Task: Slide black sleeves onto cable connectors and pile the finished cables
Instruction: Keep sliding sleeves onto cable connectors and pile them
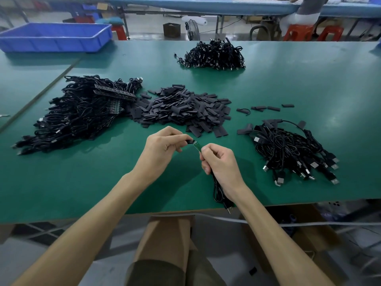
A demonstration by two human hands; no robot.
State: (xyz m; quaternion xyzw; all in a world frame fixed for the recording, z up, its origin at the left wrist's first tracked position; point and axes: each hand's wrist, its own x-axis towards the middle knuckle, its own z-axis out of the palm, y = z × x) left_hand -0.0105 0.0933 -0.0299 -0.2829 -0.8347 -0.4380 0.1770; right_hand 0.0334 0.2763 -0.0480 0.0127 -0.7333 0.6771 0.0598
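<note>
The left hand (162,144) is pinching a black sleeve (188,141) at the end of the green connector board (197,146), which the right hand (220,164) is gripping with its cable (216,190) above the counter (103,182). The finished pile (288,149) is looking small beside the bare cables (78,114) and loose sleeves (179,108) waiting; fingers are hiding the sleeve's mouth.
</note>
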